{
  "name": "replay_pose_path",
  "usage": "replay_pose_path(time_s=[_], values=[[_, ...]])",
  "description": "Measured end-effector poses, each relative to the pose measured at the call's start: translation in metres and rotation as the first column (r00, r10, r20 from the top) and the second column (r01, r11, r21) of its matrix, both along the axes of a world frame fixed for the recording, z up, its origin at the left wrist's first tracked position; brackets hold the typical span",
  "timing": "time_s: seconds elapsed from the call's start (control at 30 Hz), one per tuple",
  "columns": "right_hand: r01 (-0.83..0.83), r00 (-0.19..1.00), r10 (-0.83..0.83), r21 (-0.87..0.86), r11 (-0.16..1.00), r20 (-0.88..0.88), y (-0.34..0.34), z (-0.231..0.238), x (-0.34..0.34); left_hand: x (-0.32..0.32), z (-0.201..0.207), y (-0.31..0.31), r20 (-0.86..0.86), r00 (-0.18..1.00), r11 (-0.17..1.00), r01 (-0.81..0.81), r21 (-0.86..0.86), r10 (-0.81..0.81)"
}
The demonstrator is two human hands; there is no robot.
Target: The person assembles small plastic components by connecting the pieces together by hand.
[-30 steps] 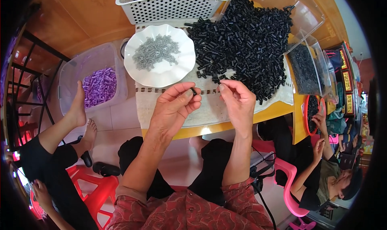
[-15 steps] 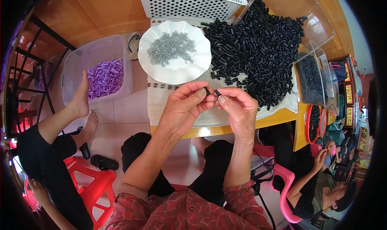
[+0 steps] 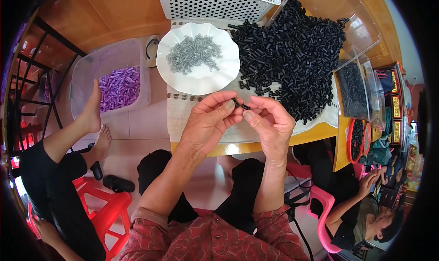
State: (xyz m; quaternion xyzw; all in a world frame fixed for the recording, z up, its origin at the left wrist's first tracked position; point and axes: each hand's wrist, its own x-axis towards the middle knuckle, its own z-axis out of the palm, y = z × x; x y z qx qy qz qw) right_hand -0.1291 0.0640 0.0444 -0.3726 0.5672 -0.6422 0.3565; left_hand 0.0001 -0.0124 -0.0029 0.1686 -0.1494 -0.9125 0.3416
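Observation:
My left hand pinches a small black cylindrical part between thumb and fingertips, over the near edge of the table. Close against it, at the fingertips of my right hand, is another small black piece; whether the two are joined I cannot tell. The right thumb touches this piece, and its index finger is raised a little off it. Just beyond my hands stands a white scalloped dish with small, grey, spring-like pieces. A large heap of black cylindrical parts spreads to its right.
A white perforated basket stands at the back. Clear bins and a red round tray are at the right. On the floor at left is a tub of purple pieces, near another person's bare foot. Another person sits at right.
My right index finger has lifted slightly, and the black piece at the right fingertips now sits closer to the part in my left hand. The left hand has barely moved.

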Motion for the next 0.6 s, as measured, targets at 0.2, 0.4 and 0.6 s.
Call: replay_pose_path(time_s=[0.2,0.4,0.6], values=[[0.016,0.999,-0.016,-0.012,1.000,-0.039,0.0027,-0.0018,-0.0020,0.0002,-0.0001,-0.0007,-0.030,1.000,1.000,0.004,0.017,-0.003],[-0.024,0.981,0.013,-0.058,0.998,-0.196,0.0014,-0.0062,-0.0022,0.0001,-0.0015,-0.0002,-0.040,0.999,1.000,-0.001,0.019,0.002],[-0.024,0.965,0.006,-0.065,0.998,-0.261,0.0010,-0.0065,-0.0026,-0.0005,-0.0013,0.0002,-0.031,1.000,1.000,-0.004,0.013,0.004]])
